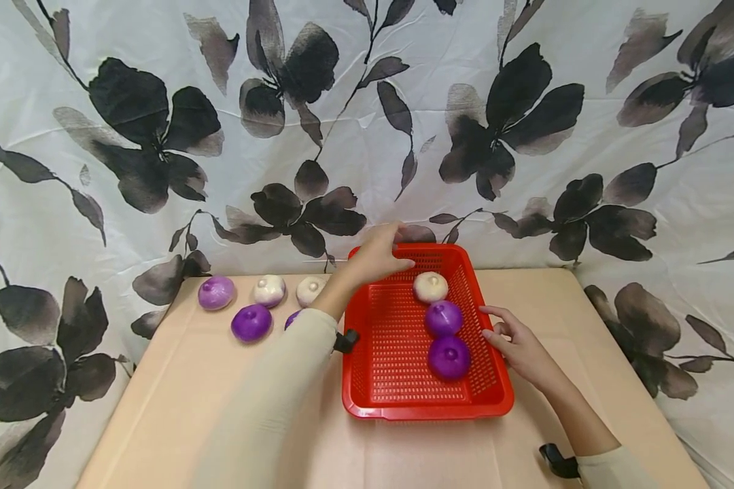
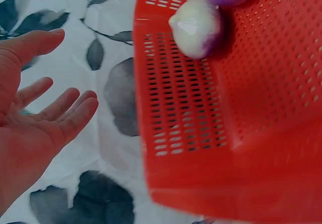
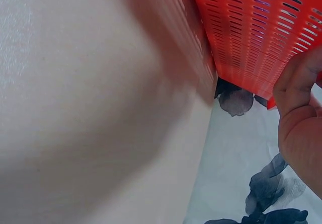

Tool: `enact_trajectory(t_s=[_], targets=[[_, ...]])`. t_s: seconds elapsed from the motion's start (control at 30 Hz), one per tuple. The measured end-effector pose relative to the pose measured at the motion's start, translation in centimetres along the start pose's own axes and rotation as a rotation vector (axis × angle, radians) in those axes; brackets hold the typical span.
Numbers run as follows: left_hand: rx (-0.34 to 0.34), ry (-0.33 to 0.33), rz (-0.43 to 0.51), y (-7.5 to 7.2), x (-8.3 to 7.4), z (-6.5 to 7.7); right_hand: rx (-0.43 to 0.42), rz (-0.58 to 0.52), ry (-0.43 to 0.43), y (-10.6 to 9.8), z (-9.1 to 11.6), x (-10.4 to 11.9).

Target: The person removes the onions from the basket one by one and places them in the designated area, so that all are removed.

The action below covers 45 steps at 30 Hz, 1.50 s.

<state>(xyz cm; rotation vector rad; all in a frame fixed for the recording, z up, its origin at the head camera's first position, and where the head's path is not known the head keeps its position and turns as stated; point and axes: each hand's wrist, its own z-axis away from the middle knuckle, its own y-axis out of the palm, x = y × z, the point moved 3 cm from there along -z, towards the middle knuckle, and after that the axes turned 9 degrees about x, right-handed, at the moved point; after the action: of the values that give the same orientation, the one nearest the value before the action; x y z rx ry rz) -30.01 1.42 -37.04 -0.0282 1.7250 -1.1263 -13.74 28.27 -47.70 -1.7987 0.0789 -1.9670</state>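
A red perforated plastic basket (image 1: 379, 410) stands on the table with three onions along its right side: a white onion (image 1: 431, 287) with a purple patch at the far end, a purple onion (image 1: 444, 318), and a darker purple onion (image 1: 450, 358) nearest me. My left hand (image 1: 376, 257) hovers at the basket's far left corner, fingers spread and holding nothing; the left wrist view shows its palm apart from the rim. On the right side, my right hand (image 1: 520, 346) holds the basket's rim, its fingers bent at the edge in the right wrist view.
Left of the basket lie several more onions, among them a light purple onion (image 1: 217, 293), a deep purple onion (image 1: 251, 323) and a white onion (image 1: 270, 291). My left sleeve (image 1: 281, 380) partly covers others. A floral cloth (image 1: 404, 170) hangs behind the table (image 1: 177, 407).
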Motion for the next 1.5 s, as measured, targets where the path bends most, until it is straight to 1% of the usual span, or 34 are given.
enact_trajectory(t_s=[0.07,0.13,0.27,0.37,0.5,0.67,0.8,0.9,1.03,1.13,1.3,1.5], targets=[[0.022,-0.016,0.018,0.8,0.5,-1.0,-0.001,0.002,0.003,0.0,0.0,0.0],[0.042,-0.048,0.063,1.6,1.2,-1.8,-0.005,0.004,0.004,0.0,0.0,0.1],[0.058,-0.154,0.091,3.2,2.5,-3.1,-0.008,0.005,-0.004,0.0,0.0,0.1],[0.060,-0.235,0.099,4.3,3.4,-3.5,-0.005,0.008,-0.001,0.0,-0.1,0.0],[0.072,-0.316,0.123,5.7,4.3,-3.6,-0.002,0.015,0.002,0.0,-0.1,-0.1],[0.076,-0.377,0.103,7.0,5.0,-3.8,0.008,0.012,-0.001,-0.1,-0.3,-0.3],[0.064,-0.396,0.073,7.8,5.2,-4.2,0.012,0.011,-0.021,-0.3,-0.6,-0.3],[0.057,-0.397,0.064,8.4,5.3,-4.6,0.017,0.010,-0.035,-0.3,-0.7,-0.3],[0.044,-0.391,0.086,9.2,5.5,-5.0,0.023,0.007,-0.037,-0.5,-0.8,-0.4],[0.037,-0.393,0.103,9.7,5.6,-5.0,0.025,0.001,-0.034,-0.5,-0.9,-0.5],[0.027,-0.385,0.131,10.1,5.5,-4.8,0.031,-0.006,-0.031,-0.5,-0.9,-0.6],[0.025,-0.374,0.140,10.0,5.4,-4.8,0.031,-0.002,-0.034,-0.5,-0.9,-0.5]])
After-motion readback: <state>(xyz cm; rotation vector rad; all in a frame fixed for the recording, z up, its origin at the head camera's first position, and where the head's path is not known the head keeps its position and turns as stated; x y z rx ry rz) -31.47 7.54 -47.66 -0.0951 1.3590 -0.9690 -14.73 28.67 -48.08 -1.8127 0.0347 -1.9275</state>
